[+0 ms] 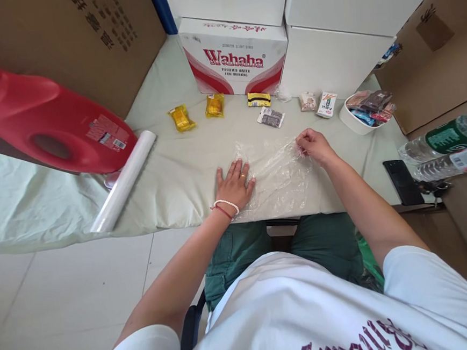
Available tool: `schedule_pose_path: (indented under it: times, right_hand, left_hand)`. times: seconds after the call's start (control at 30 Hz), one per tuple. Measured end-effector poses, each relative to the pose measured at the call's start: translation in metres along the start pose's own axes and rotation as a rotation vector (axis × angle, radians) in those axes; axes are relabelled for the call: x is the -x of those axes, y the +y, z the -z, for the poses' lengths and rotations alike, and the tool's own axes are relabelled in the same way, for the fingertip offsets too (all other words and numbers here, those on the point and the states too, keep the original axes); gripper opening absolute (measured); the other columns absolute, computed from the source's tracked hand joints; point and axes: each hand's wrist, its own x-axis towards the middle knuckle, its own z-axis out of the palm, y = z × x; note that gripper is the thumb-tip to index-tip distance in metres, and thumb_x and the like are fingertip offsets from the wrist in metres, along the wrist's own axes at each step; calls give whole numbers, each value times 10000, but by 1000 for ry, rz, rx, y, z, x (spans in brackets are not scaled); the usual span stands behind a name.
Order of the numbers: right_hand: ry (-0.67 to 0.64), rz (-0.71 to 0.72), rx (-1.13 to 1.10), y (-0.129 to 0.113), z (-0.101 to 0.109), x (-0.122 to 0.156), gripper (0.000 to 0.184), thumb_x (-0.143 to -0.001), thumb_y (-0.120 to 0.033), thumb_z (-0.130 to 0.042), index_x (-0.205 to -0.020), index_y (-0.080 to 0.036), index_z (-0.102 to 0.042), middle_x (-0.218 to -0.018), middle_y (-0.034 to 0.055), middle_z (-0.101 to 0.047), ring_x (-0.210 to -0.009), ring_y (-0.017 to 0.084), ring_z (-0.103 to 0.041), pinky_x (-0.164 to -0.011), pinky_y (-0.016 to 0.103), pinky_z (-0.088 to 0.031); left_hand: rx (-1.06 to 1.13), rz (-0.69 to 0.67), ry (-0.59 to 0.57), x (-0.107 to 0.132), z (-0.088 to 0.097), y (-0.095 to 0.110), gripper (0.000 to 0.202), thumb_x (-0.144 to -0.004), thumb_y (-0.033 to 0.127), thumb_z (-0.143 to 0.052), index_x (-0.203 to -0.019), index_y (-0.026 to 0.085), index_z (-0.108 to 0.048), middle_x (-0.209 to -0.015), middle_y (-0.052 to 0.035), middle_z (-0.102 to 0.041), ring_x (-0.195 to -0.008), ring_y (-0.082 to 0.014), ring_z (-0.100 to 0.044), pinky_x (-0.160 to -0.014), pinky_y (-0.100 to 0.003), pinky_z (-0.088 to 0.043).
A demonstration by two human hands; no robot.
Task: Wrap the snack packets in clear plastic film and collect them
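Observation:
A sheet of clear plastic wrap (277, 174) lies spread on the pale green cloth-covered table (176, 163) in front of me. My left hand (234, 183) rests flat on the wrap's left edge, fingers stretched out. My right hand (314, 146) pinches the sheet's upper right corner between fingertips. A white roll of wrap (124, 179) lies to the left, apart from both hands.
Several small snack packets (214, 105) lie in a row beyond the wrap, before a Wahaha carton (234, 56). A white bowl (354, 122) of packets stands at right, near a black phone (403, 181) and water bottles (450, 150). A red jug (47, 127) lies at left.

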Motion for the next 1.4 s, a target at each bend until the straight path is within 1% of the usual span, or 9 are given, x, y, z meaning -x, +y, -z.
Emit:
schedule_pose_path:
  times: [0.27,0.4,0.53,0.73,0.8,0.97,1.1,1.27,1.4]
  right_hand:
    - [351,-37,-117,20,24,-13,184,-866,-390,-640,-895,-249,-525,-857,24,-637,-632,128,-528,-558,262,-428]
    - [205,-127,61,30,19,-1,404,-786,-567,-750,-941,-235,-580,-848,55,-673,-611,130,-478,-510,254,-359]
    - [107,-136,50,35,15,1,387,-675,-395,-828,-962,-217,-638,-790,5,-616,-592,111,-433,-525,254,-347]
    - [437,85,176,33,21,28,254,-913,-391,-554,-1073,-216,-644,-912,63,-652,-732,172,-576,-666,322,-502]
    - [362,316,364,36,10,65,314,-981,-425,-500,-1146,-216,-666,-1056,110,-694,-927,224,-650,-822,399,-559]
    - [-318,732,758,72,-6,170,403,-1047,-353,-523,-1436,-284,-603,-1548,115,-549,-1435,302,-495,-1192,565,-427]
    - [-281,690,782,103,29,209,483,-1040,-276,-542,-1521,-313,-525,-1573,104,-531,-1428,295,-518,-1167,560,-475]
    - [-8,530,672,85,72,185,291,-1030,-340,-550,-1283,-301,-689,-1303,100,-696,-1172,273,-688,-996,473,-588]
    - [59,485,732,45,61,98,285,-1024,-398,-507,-1107,-250,-736,-1047,94,-741,-902,247,-708,-818,417,-603]
  left_hand:
    - [0,-5,2,0,-1,-1,707,-1051,551,-152,-1666,223,-265,-1747,-93,-226,-1620,-269,-217,-1294,-628,-36]
    - [0,-7,2,0,0,0,707,-1049,556,-150,-1666,230,-268,-1746,-94,-232,-1620,-266,-218,-1297,-618,-28]
    - [9,7,-5,-1,1,1,698,-1050,554,-181,-1672,245,-248,-1747,-86,-231,-1620,-266,-218,-1298,-608,-6]
    - [8,10,-9,-1,0,1,699,-1054,549,-197,-1674,230,-233,-1749,-87,-226,-1621,-276,-210,-1299,-614,-14]
    - [14,9,3,0,-1,1,698,-1057,541,-204,-1675,217,-228,-1746,-90,-232,-1621,-276,-211,-1300,-612,-10]
    - [21,9,45,1,-2,1,685,-1072,521,-203,-1677,201,-212,-1737,-104,-254,-1611,-254,-244,-1305,-596,-29]
    - [29,-18,25,1,3,-3,673,-1078,506,-203,-1681,208,-193,-1732,-111,-270,-1605,-266,-264,-1301,-608,-76]
    - [29,-108,25,2,8,-17,614,-1078,475,-266,-1637,235,-348,-1711,-107,-320,-1587,-287,-311,-1295,-645,-62]
    - [2,-140,46,5,6,-25,623,-1077,493,-285,-1637,228,-346,-1719,-110,-288,-1588,-291,-307,-1292,-662,-38]
